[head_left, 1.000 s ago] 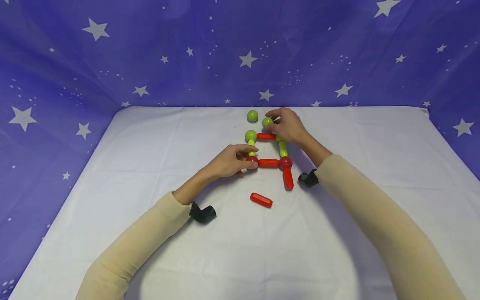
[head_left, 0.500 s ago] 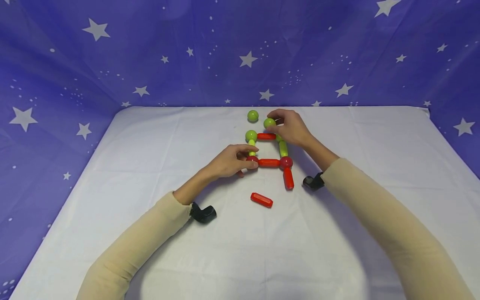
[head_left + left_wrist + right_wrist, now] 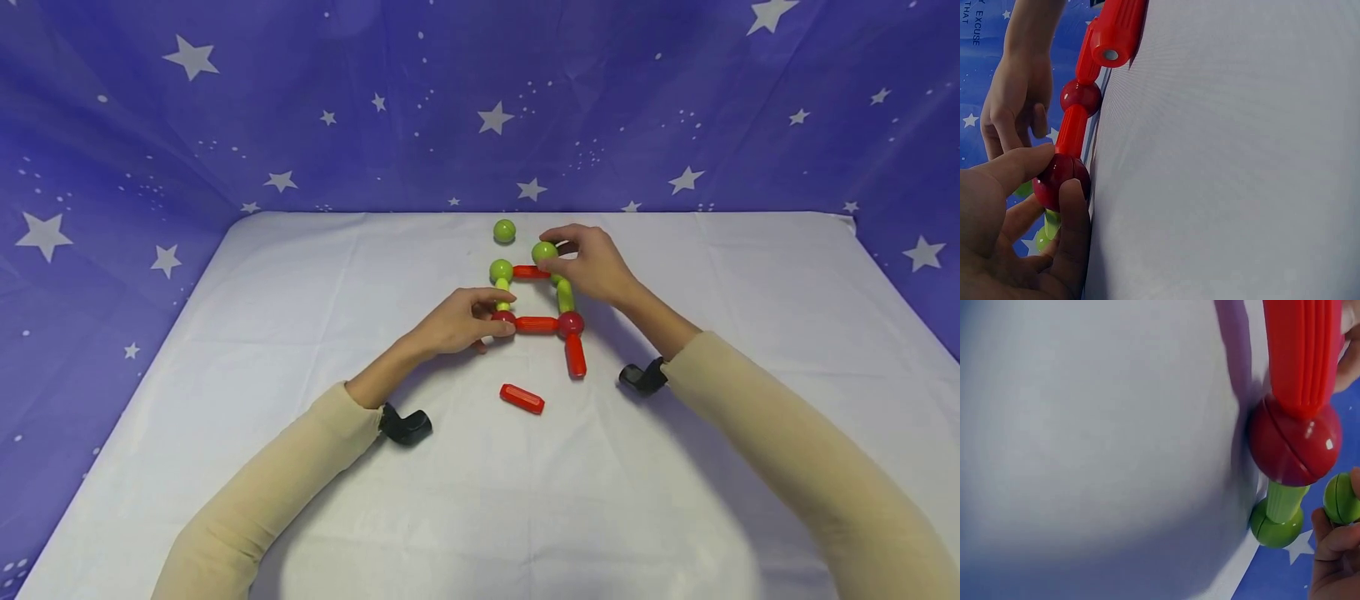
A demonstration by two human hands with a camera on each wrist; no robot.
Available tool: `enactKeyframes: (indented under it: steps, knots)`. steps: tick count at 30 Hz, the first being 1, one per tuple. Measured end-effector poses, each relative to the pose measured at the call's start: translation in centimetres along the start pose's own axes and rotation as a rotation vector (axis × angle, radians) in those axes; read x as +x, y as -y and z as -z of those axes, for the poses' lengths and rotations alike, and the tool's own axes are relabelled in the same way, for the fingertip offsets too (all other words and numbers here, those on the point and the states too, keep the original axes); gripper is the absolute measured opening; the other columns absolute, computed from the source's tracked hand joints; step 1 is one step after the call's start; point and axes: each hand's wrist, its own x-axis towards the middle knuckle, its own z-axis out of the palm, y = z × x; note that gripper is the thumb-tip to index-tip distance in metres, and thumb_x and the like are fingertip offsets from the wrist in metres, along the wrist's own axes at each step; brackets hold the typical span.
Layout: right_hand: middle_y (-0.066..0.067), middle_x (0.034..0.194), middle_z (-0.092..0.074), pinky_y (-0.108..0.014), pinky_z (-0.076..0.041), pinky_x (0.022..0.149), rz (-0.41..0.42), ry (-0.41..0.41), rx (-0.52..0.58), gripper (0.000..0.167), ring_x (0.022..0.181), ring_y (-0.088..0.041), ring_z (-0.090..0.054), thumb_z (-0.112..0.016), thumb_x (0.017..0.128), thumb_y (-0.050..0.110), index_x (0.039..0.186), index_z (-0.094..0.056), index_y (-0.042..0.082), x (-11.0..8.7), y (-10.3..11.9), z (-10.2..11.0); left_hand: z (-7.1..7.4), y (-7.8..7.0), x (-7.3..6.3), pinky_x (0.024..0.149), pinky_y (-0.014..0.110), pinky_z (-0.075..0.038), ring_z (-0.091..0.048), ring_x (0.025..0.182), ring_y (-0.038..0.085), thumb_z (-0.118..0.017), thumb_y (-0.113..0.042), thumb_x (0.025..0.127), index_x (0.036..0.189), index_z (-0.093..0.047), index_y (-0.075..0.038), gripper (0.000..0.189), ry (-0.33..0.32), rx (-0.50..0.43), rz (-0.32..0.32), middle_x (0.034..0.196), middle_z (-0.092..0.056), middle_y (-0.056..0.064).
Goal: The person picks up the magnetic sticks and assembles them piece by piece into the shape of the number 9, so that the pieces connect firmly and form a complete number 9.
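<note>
A square of magnetic rods and balls lies on the white table. My left hand grips the red ball at its near left corner. My right hand pinches a green ball over the far right corner, partly hiding the green ball there. In the right wrist view that held green ball appears apart from the corner's green ball. Red rods form the near and far sides, lime rods the others. Another red rod extends toward me from the near right red ball.
A loose red rod lies in front of the square. One loose green ball sits behind it, near the table's back edge. A blue cloth with stars hangs behind the white-covered table. Black wrist mounts stick out from both sleeves.
My right hand has moved a little to the right and toward me, carrying the pinched green ball closer to the far right corner. The left hand has stayed in place.
</note>
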Motion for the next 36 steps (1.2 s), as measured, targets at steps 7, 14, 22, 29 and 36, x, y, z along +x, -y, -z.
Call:
enactKeyframes:
  steps: [7,14,22,29,36]
  knots:
    - [-0.013,0.119,-0.065,-0.047,-0.050,0.095,0.016,0.004,0.021,0.037,0.109,-0.031,-0.061,-0.073,0.087,0.011,0.122,-0.064,-0.001,-2.5,0.7,0.3,0.0,0.1,0.0,0.062,0.035,-0.059,-0.060,0.080,0.021,-0.073,-0.014,0.091,0.135,-0.058,-0.005,0.047,0.001,-0.002,-0.007,0.108,-0.061,0.011]
    - [-0.012,0.120,-0.062,-0.051,-0.048,0.097,0.013,0.024,0.034,0.044,0.109,-0.032,-0.061,-0.076,0.086,0.009,0.126,-0.061,0.000,-5.5,1.1,0.7,-0.1,0.2,0.1,0.062,0.035,-0.060,-0.059,0.081,0.020,-0.072,-0.014,0.091,0.134,-0.059,-0.005,0.046,-0.003,-0.003,-0.009,0.109,-0.061,0.011]
    - [-0.008,0.113,-0.064,-0.054,-0.047,0.097,-0.014,0.054,0.015,0.034,0.105,-0.030,-0.063,-0.076,0.086,0.011,0.118,-0.068,0.004,-8.7,1.0,1.0,0.0,0.2,0.1,0.062,0.035,-0.059,-0.059,0.082,0.021,-0.072,-0.014,0.091,0.134,-0.058,-0.004,0.046,-0.006,0.011,-0.021,0.109,-0.061,0.012]
    - [0.001,0.110,-0.066,-0.049,-0.050,0.090,-0.009,0.081,0.024,0.031,0.101,-0.023,-0.063,-0.080,0.085,0.018,0.115,-0.072,0.012,-10.7,1.1,1.1,0.0,0.2,0.2,0.062,0.035,-0.059,-0.060,0.082,0.020,-0.072,-0.014,0.092,0.135,-0.058,-0.004,0.046,-0.008,0.017,-0.019,0.109,-0.061,0.012]
    - [0.003,0.110,-0.066,-0.042,-0.057,0.079,0.007,0.113,0.006,0.033,0.100,-0.020,-0.062,-0.081,0.082,0.013,0.113,-0.072,0.012,-12.3,1.5,1.0,-0.1,0.1,0.1,0.062,0.034,-0.059,-0.059,0.082,0.020,-0.072,-0.014,0.091,0.135,-0.058,-0.005,0.047,-0.009,0.006,-0.007,0.109,-0.061,0.011]
